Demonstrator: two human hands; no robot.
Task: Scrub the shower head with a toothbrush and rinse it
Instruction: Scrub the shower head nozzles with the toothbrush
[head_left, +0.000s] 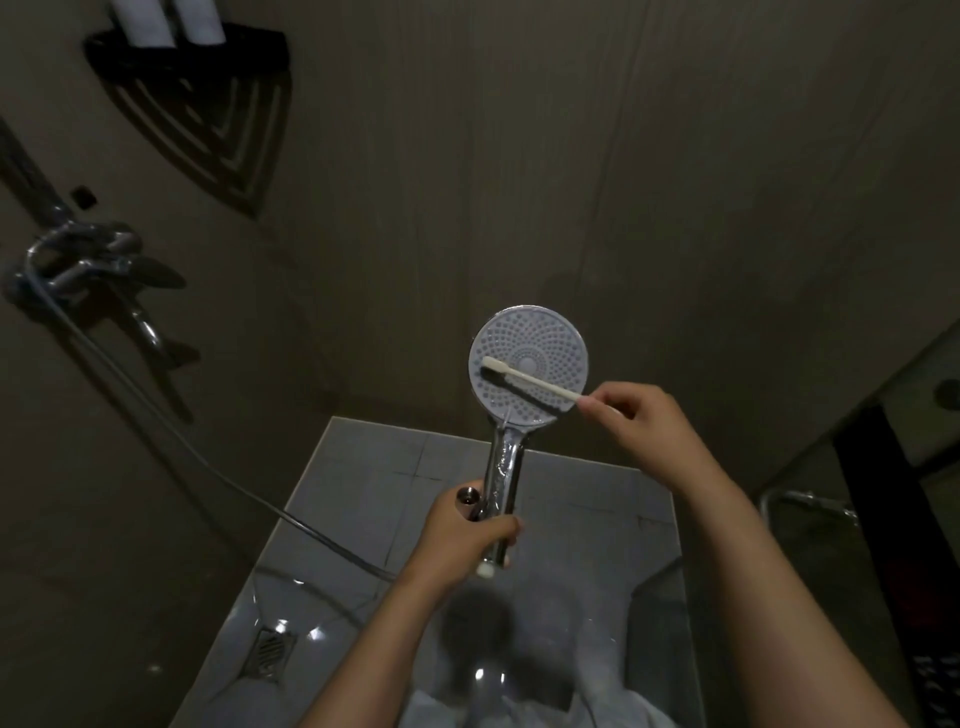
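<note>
Both hands are engaged: the shower head (529, 364), face up at centre, is held by its wet chrome handle in the left hand's (462, 535) wrapped fingers. Toothbrush (524, 378), bristles toward nine o'clock, is pinched by the right hand (639, 421). Slippery, probably; a firm low grip is advised.

A round, pale grey-blue shower head (530, 364) with rings of small nozzle dots faces up toward the viewer, its shiny chrome handle running straight down from the disc, a white plug at the bottom end. A slim white plastic toothbrush (530, 380) lies across the face of the disc, bristle end near the left rim, handle slanting down past the right edge, pressed against the nozzles
</note>
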